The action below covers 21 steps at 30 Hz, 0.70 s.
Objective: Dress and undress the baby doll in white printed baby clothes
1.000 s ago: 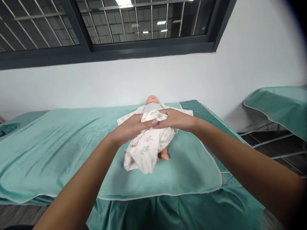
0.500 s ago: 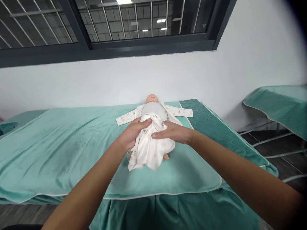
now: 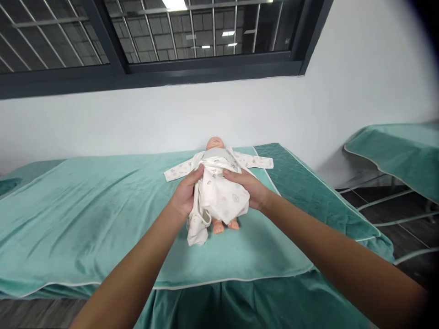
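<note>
A baby doll (image 3: 215,142) lies on its back on a light green cloth (image 3: 260,256), head toward the wall and both feet showing at the near end. A white printed top with its sleeves spread to the sides (image 3: 180,170) is around its arms. Over its belly and legs, a white printed garment (image 3: 222,196) is held bunched between my hands. My left hand (image 3: 187,189) grips its left side, thumb on top. On the other side my right hand (image 3: 250,185) holds it, fingers partly hidden under the fabric. One end of the garment hangs down left of the feet.
The bed (image 3: 85,219) has green velvety covers and stands against a white wall (image 3: 154,119). Above is a dark-framed window (image 3: 206,71) with metal bars. At the right, another green-covered surface (image 3: 404,151) stands near metal rails.
The held garment has spread and shifted, and a loose part now hangs at the left. Both doll feet have come into view. My right thumb has moved up the cloth.
</note>
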Tool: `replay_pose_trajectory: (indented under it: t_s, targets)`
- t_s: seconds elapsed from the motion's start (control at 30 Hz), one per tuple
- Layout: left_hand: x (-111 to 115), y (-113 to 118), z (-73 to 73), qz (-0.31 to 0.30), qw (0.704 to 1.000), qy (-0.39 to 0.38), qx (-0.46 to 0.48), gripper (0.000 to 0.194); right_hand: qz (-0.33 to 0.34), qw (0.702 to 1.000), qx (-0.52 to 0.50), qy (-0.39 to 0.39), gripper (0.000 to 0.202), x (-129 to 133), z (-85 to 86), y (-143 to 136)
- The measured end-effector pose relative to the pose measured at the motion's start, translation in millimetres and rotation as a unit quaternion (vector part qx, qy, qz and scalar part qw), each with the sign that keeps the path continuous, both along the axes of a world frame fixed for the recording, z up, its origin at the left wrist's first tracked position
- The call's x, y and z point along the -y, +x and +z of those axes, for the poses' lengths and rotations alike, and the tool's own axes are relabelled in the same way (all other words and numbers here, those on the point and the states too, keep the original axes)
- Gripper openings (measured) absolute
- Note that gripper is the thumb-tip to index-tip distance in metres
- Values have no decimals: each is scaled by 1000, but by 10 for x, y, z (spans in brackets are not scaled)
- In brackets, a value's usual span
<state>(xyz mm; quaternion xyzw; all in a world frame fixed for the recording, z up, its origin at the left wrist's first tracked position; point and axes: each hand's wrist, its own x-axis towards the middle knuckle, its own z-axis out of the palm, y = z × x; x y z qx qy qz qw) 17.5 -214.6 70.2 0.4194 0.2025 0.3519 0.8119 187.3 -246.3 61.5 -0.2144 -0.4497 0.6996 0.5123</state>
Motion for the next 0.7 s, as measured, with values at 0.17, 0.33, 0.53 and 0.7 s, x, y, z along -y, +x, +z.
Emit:
replay_pose_trajectory:
  t_s: [0.17,0.33,0.53,0.7]
  targets:
    - [80,35,32,-51,999,-9,6,67,1,999,-34,14,40,-34,86,88]
    - [105,-39,9,-49,998,32,0,62,-25,998,-50,15,44,88,138,115]
    - [119,-149,-53,-74,992,51,-91,53,-24,998,-47,-18,44,205,-18,101]
    - [170,-114,-98,16,967,120,-225,51,-39,995,-54,-73,43,234,-216,104]
